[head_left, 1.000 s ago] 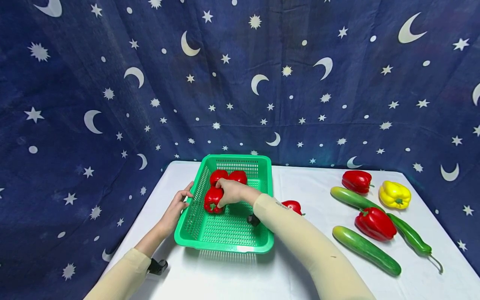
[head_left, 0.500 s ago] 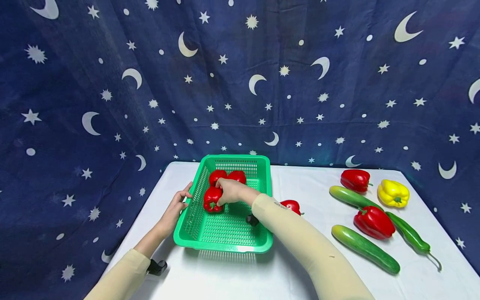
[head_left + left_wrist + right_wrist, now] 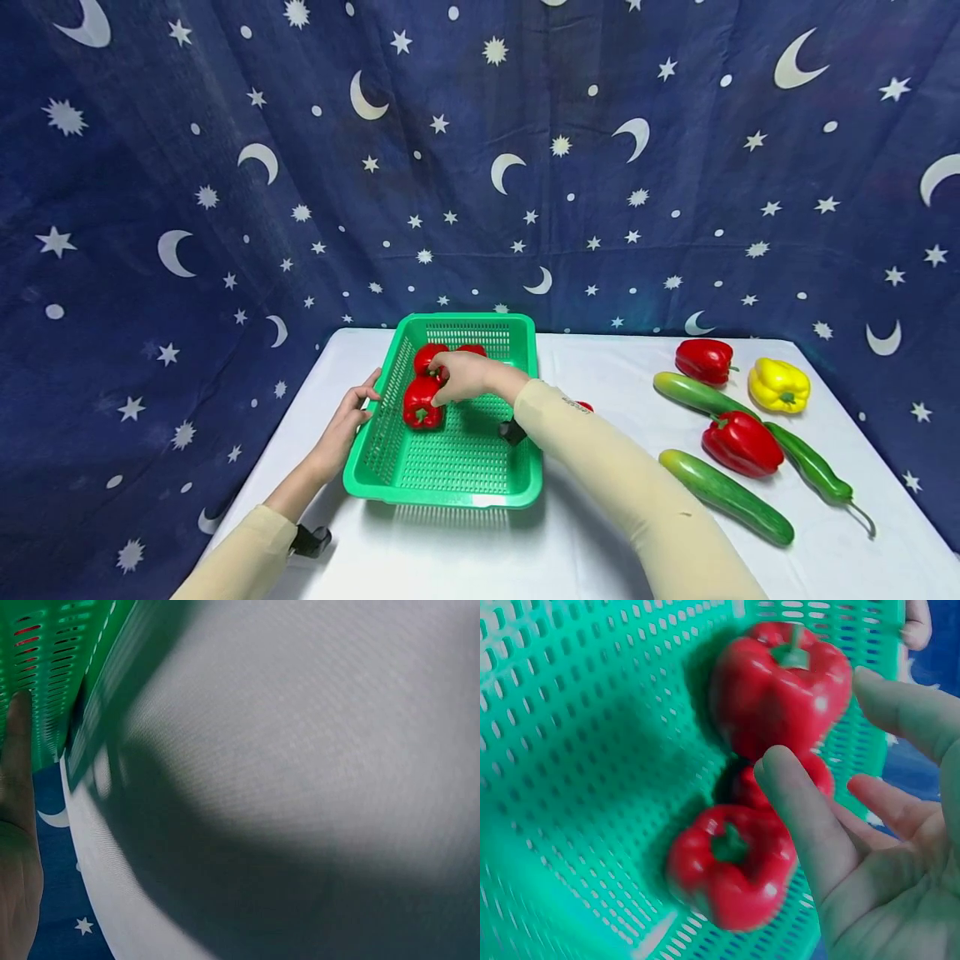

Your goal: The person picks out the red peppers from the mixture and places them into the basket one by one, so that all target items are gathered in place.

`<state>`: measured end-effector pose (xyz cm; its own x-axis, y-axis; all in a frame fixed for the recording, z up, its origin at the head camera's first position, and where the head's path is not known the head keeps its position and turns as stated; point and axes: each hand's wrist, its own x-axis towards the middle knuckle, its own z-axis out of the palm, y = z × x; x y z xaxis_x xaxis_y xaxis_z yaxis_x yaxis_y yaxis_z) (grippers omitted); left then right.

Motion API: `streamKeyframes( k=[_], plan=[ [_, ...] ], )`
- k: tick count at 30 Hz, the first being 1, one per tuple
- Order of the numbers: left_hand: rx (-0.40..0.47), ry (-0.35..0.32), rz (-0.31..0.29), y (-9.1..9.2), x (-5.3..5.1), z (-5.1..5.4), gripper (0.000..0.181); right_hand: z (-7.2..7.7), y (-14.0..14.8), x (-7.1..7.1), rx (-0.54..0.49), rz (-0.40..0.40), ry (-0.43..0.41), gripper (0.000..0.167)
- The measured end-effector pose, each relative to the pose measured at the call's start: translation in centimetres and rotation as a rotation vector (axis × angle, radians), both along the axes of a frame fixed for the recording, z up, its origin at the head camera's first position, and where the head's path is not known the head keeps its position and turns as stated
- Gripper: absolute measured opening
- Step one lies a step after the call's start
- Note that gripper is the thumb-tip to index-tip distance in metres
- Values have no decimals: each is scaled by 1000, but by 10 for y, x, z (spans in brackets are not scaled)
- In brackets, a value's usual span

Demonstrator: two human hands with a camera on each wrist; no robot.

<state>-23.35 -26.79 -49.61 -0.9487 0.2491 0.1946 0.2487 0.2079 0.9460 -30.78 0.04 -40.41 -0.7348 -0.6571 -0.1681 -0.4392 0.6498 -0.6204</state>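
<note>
A green perforated basket [image 3: 442, 500] holds several red bell peppers. My right hand [image 3: 463, 377] is inside it, above the nearest red bell pepper [image 3: 422, 406] and beside another one [image 3: 429, 358]; a third [image 3: 472, 348] is partly hidden behind the hand. In the right wrist view, the right hand [image 3: 889, 892] has thumb and fingers spread apart, with the bell pepper [image 3: 776, 705] just off the thumb tip and nothing gripped. My left hand [image 3: 341, 429] touches the basket's left side; in the left wrist view a straight finger [image 3: 19, 742] lies against the perforated wall.
Right of the basket lie two red bell peppers [image 3: 742, 444], a yellow bell pepper [image 3: 780, 386], two cucumbers [image 3: 727, 497] and a long green chili pepper [image 3: 810, 462]. Another red pepper [image 3: 586, 407] peeks from behind the right sleeve. A starry curtain [image 3: 480, 167] hangs behind the white table [image 3: 592, 358].
My right hand has let go of the nearest bell pepper and moved slightly up and away from it. The left hand stays at the basket's side. The head view has shifted a little.
</note>
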Motion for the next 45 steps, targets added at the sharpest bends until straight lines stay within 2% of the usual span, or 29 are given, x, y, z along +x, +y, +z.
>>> streamKeyframes(
  k=[5, 11, 18, 22, 28, 35, 40, 45],
  plan=[
    [13, -8, -4, -1, 1, -1, 26, 24, 17, 1, -42, 39, 10, 63],
    [25, 0, -7, -2, -2, -2, 25, 51, 49, 5, -64, 16, 53, 60],
    [-2, 36, 10, -2, -1, -3, 24, 63, 95, 14, -125, -6, 12, 62],
    [2, 55, -2, -2, -4, -3, 24, 66, 118, 20, -141, -24, 19, 64],
    [15, 44, -17, -2, -5, -3, 25, 64, 148, 26, -159, -38, 39, 64],
    [0, 40, -14, -3, -3, -5, 24, 54, 176, 34, -172, -78, 30, 68],
    [15, 41, -21, -2, -2, -5, 24, 39, 198, 40, -116, -88, 19, 79],
    [25, 43, -24, -2, -3, -5, 24, 18, 217, 44, -49, -109, -38, 91]
  ],
)
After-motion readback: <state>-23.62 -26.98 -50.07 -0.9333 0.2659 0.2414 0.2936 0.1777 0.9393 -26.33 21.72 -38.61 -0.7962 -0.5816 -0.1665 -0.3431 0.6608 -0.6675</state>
